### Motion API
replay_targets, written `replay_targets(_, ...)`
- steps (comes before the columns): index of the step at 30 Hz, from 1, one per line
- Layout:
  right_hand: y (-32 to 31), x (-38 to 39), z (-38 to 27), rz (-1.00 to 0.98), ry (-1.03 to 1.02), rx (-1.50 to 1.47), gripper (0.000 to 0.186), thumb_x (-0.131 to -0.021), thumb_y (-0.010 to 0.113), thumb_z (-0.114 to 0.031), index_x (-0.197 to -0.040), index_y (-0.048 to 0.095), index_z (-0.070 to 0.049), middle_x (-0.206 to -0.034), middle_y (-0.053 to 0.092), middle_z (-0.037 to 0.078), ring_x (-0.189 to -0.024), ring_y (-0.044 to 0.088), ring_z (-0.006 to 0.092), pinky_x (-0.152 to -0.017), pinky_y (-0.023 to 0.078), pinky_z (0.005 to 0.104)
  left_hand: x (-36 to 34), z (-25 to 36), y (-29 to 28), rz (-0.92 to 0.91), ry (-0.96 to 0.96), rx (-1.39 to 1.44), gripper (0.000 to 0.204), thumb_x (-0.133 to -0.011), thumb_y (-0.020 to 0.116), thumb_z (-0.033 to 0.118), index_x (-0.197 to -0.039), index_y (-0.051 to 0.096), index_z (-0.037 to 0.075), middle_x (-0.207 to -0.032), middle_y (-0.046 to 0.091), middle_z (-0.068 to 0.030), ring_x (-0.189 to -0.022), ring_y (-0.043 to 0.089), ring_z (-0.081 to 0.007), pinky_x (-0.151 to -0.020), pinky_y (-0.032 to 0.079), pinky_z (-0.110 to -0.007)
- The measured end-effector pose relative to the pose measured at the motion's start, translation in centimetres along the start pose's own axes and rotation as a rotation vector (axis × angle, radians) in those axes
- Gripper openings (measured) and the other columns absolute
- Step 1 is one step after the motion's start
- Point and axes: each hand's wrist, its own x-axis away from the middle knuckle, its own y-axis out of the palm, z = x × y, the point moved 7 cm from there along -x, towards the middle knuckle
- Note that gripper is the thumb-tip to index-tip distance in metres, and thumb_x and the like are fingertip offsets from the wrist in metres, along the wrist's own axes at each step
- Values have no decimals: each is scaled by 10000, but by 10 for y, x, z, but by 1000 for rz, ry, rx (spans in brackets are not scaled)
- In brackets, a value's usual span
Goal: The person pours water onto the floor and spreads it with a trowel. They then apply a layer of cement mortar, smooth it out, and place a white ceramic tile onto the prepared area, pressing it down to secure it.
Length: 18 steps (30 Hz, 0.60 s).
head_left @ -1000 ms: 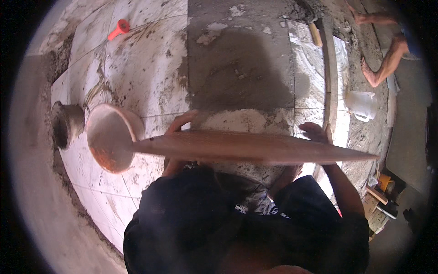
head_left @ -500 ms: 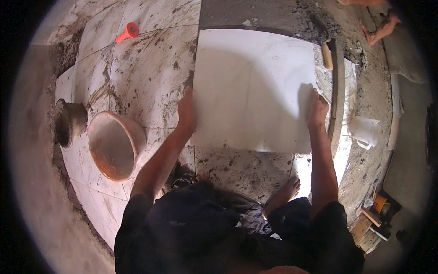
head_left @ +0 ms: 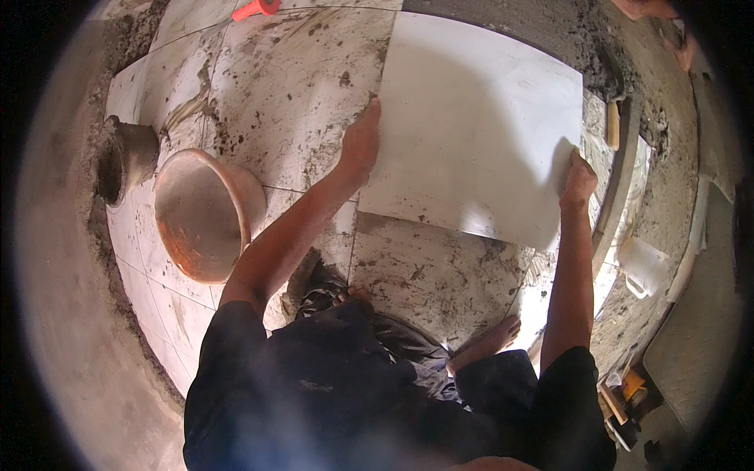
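A large white floor tile with faint veining lies in front of me. My left hand grips its left edge, thumb side forward, and my right hand grips its right edge near the near corner. The fingers of both hands are partly hidden along the edges. Grey wet mortar shows past the tile's far edge. Close to my feet, the tile's near edge runs beside a mortar-smeared laid tile.
Left of my arm stands a round bucket, with a grey mortar-coated vessel behind it. An orange-red tool lies at the far left. On the right are a wooden-handled trowel, a long straight bar and a white jug. Another person's foot shows far right.
My view has shifted and turned slightly, so the tile and surroundings appear rotated clockwise. Both hands keep hold of the tile's side edges.
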Motion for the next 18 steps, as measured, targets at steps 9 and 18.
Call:
replay_targets(9,-1,-5,16,4,245,-110,385,-910,671,-252,-1128,678,65,-1087,683,125,-956,624,219,-888,478,327,3,13,0,-24,17,-112,775,-927,451,625,-1106,654,-101,-1084,653,-213,-995,600,-286,-883,460,-387)
replay_targets(18,0,-16,26,2,192,-172,385,-903,696,-236,-1083,669,104,-969,672,105,-855,595,205,-771,480,327,-21,-1,-5,21,51,-175,835,-885,501,662,-1000,649,-152,-987,663,-251,-934,624,-303,-813,476,-418)
